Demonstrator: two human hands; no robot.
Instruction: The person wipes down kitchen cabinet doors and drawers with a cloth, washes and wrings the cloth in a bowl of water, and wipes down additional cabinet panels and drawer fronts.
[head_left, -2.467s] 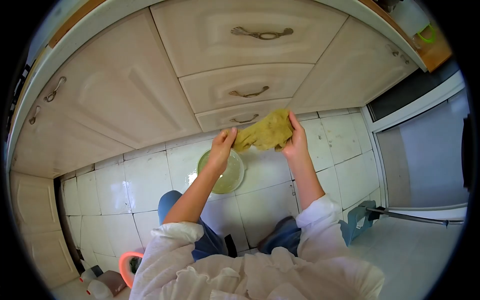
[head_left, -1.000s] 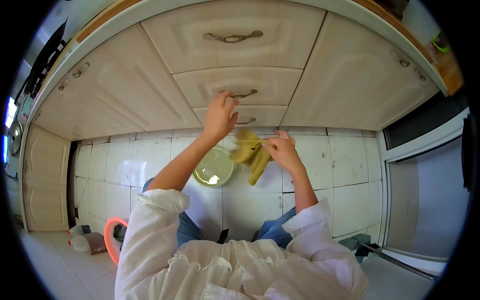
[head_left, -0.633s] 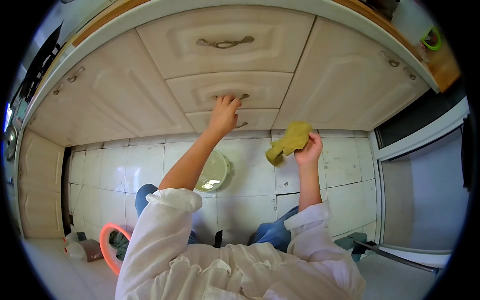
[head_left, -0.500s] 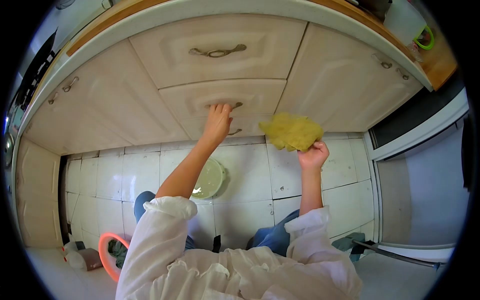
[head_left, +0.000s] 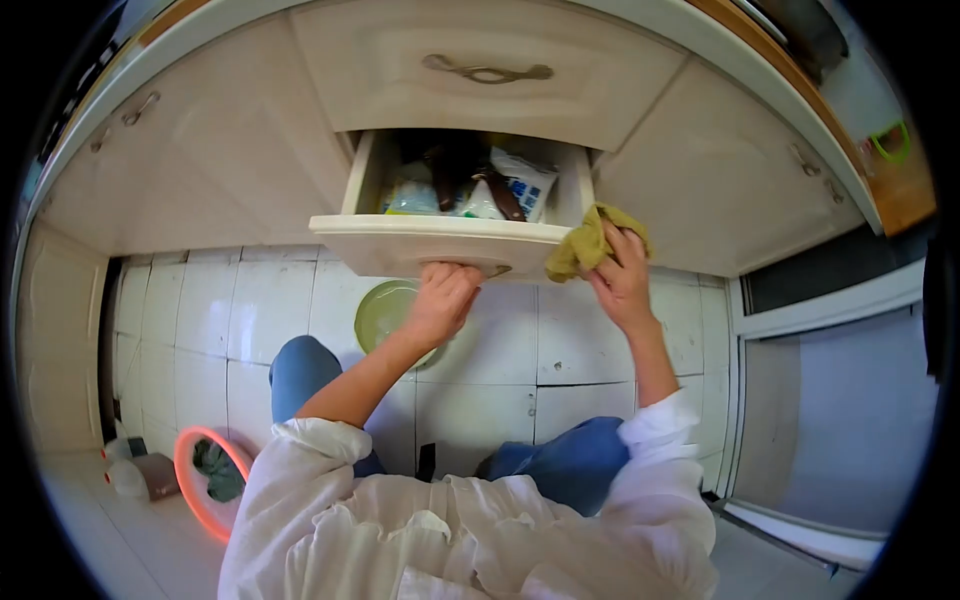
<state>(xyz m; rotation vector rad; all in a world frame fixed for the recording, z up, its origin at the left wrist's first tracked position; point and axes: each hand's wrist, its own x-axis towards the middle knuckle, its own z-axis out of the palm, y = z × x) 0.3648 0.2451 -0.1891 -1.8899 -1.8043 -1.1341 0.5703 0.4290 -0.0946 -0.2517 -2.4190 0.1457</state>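
Note:
My left hand [head_left: 447,300] is closed around the handle [head_left: 495,270] on the front of a drawer [head_left: 370,235], which stands pulled out of the cabinet. Inside lie plastic packets [head_left: 525,180], white with blue print, and dark brown items [head_left: 503,195] whose kind I cannot make out. A yellow-green cloth [head_left: 572,250] is bunched in my right hand [head_left: 622,280], at the right end of the drawer's front edge.
Above is a closed drawer [head_left: 400,95], with cabinet doors [head_left: 190,170] on both sides. A pale green basin [head_left: 378,318] of water stands on the tiled floor under my left arm. An orange-rimmed tub [head_left: 190,490] and bottles [head_left: 143,477] are at lower left.
The drawer was shut and is now pulled out towards me by my left hand. My right hand has brought the cloth up to the drawer's right corner, and the cloth is more bunched.

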